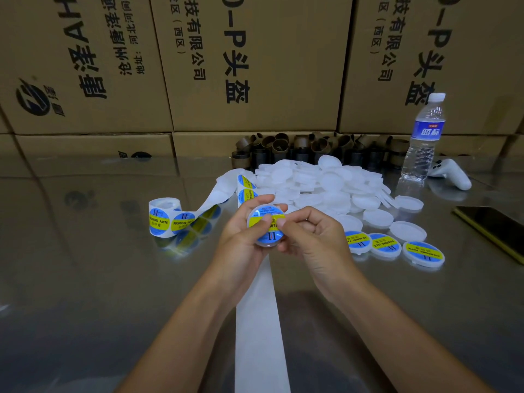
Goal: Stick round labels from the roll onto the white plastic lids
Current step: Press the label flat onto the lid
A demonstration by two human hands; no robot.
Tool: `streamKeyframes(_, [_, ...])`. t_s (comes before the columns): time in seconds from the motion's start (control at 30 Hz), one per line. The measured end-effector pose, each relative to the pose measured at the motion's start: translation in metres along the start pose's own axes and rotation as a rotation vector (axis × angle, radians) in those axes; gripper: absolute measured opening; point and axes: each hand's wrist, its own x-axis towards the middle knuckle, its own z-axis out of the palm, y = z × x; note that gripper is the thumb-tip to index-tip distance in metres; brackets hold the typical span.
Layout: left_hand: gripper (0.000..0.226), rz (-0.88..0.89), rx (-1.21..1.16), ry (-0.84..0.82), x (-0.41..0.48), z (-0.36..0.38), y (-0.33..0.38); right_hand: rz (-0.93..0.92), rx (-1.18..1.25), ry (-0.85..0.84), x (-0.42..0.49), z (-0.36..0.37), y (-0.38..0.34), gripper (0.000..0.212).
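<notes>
My left hand [241, 236] grips a white plastic lid [266, 239] above the table, its thumb pressing on the blue and yellow round label [268, 235] that covers the lid. My right hand [314, 236] holds the lid's right edge, with its thumb on the label too. The label roll [164, 217] stands to the left, and its strip runs to more labels [245, 191] just behind my hands. A heap of bare white lids [320, 185] lies behind. Three labelled lids [387, 245] sit in a row to the right.
The bare backing paper [261, 321] runs down the steel table between my forearms. Several brown cardboard cores [312, 150] stand at the back against stacked cartons. A water bottle [424, 140], a white controller [450, 173] and a dark phone [493, 231] lie at the right.
</notes>
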Motion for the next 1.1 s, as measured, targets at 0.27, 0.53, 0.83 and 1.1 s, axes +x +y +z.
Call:
streamKeyframes(0.27, [0.028, 0.007, 0.03, -0.002, 0.0, 0.0, -0.001, -0.003, -0.017, 0.024, -0.001, 0.002, 0.0, 0.017])
streamKeyframes(0.53, [0.025, 0.046, 0.072, 0.013, 0.0, 0.0, -0.002, -0.016, -0.051, 0.057, -0.003, 0.008, -0.002, 0.014])
streamKeyframes(0.83, [0.026, 0.066, 0.12, 0.045, 0.0, 0.0, -0.005, -0.101, -0.278, 0.133, -0.004, 0.008, 0.002, 0.014])
streamKeyframes(1.1, [0.02, 0.068, 0.075, 0.021, 0.0, 0.0, -0.005, -0.341, -0.755, 0.188, -0.004, 0.003, 0.013, 0.027])
